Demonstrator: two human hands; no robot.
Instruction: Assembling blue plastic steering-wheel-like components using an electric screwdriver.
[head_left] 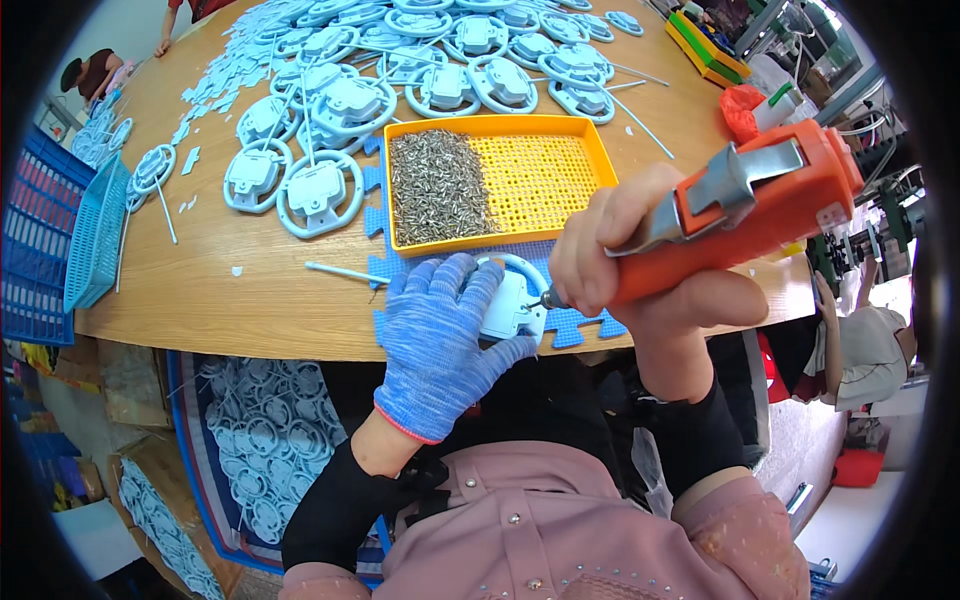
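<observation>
My right hand (640, 270) is wrapped round an orange electric screwdriver (740, 215) with a metal lever on its side. The driver's bit points left and down at a light blue plastic steering-wheel part (508, 305) and meets it near its right side. My left hand (440, 330), in a blue knitted glove, presses that part onto a blue foam mat (566, 325) with its fingers over the left side. A thin light blue rod (345, 272) sticks out leftward from under the glove. Just beyond my hands, a yellow tray (500, 243) holds a heap of small screws (437, 188) in its left half.
Many similar light blue wheel parts (318, 192) are piled at the back of the wooden table (210, 290). A blue basket (97, 235) stands at the left edge. Below the table, a large bin (265, 430) holds more parts. Other people (875, 350) are at the right and far left.
</observation>
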